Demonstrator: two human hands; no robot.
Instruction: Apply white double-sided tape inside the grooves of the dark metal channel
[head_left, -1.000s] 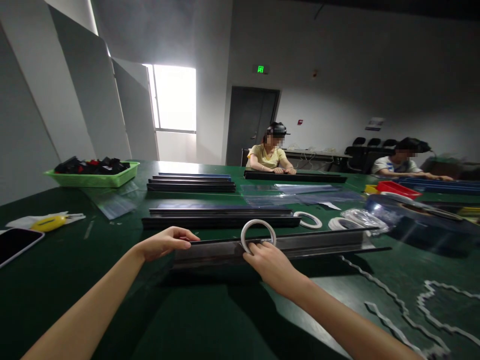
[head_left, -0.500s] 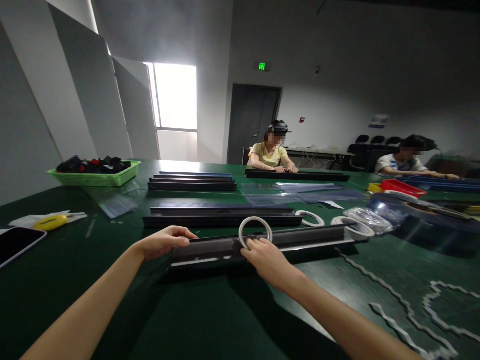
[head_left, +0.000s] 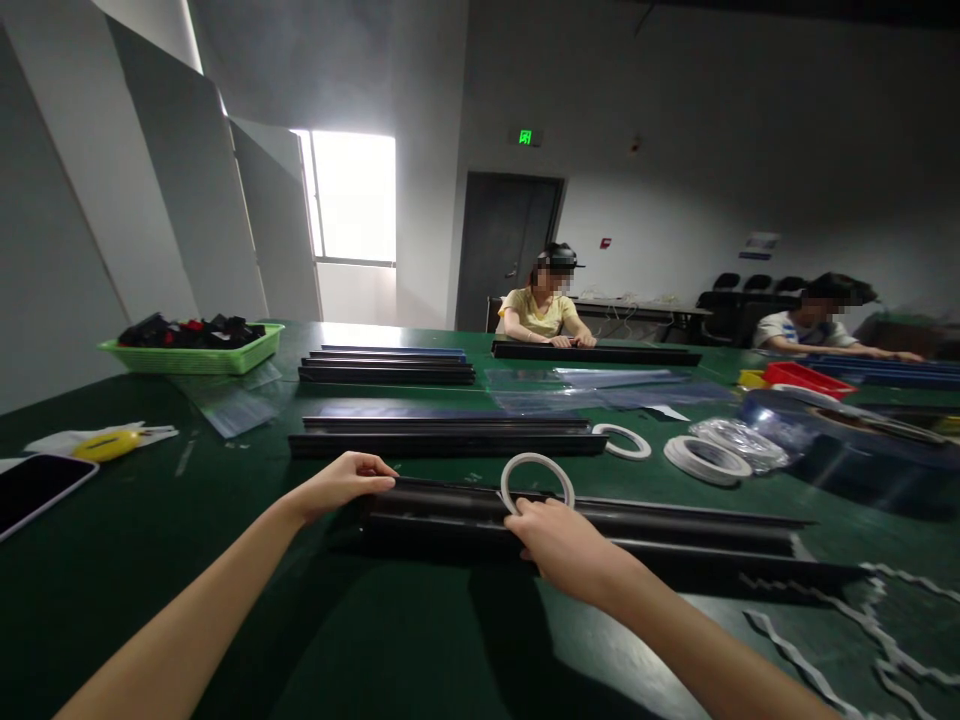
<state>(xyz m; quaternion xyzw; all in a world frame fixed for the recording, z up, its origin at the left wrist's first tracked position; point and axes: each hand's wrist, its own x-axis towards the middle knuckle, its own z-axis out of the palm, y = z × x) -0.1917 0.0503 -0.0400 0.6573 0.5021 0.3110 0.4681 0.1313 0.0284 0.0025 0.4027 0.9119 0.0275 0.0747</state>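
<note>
A long black channel-shaped profile (head_left: 442, 516) lies slanted on the table in front of me, its right end nearer to me than its left. At its far left corner, the fingers of my left hand (head_left: 349, 484) are closed in a pinch on the edge. My right hand (head_left: 562, 535) grips a white roll of tape (head_left: 568, 480), which stands upright over the middle of the profile. Whether those right fingers also touch the profile, I cannot tell. Just behind lie more black profiles (head_left: 450, 443).
Two more white tape rolls (head_left: 709, 462) lie at right, beside a large clear film roll (head_left: 870, 450). White wavy strips (head_left: 795, 660) lie near right. A green basket (head_left: 232, 358) of black parts and a phone (head_left: 45, 490) are at left. Two people sit across the table (head_left: 150, 580).
The profile's right end has swung toward me, over the white strips. My right hand and the tape roll have shifted right and slightly nearer. My left hand has moved slightly right.
</note>
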